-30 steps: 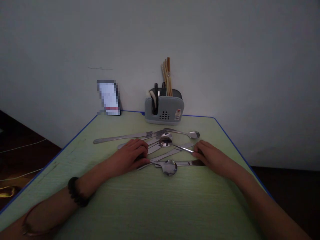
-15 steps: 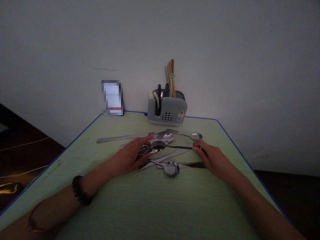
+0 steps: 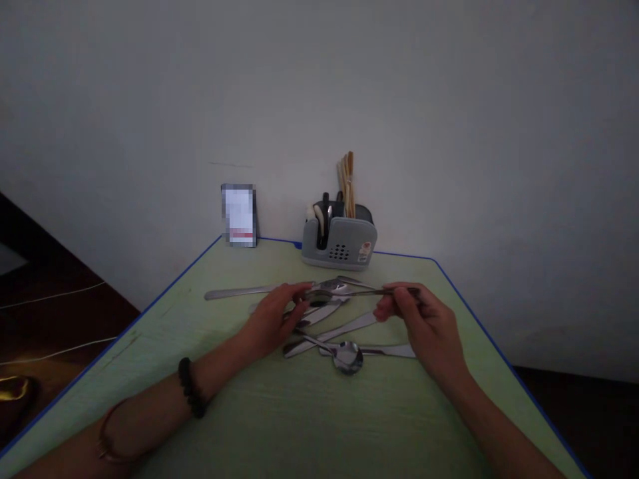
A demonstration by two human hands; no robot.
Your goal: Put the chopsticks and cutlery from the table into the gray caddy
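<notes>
A metal spoon (image 3: 349,293) is held level a little above the green table (image 3: 279,412). My right hand (image 3: 419,319) pinches its handle end. My left hand (image 3: 277,316) touches its bowl end with the fingertips, fingers partly curled. Under and between the hands lies a loose pile of steel cutlery (image 3: 324,319): knives and spoons, with one spoon (image 3: 347,354) nearest me. A long knife (image 3: 239,292) lies to the left of the pile.
A grey cutlery holder (image 3: 342,243) with chopsticks and utensils stands at the table's far edge by the wall. A small blurred card (image 3: 238,215) leans on the wall to its left. The table has blue edges; dark floor with cables lies left.
My right hand took hold of a spoon's handle and lifted it off the pile. My left hand slid forward to the spoon's bowl end. The view tilted upward a little.
</notes>
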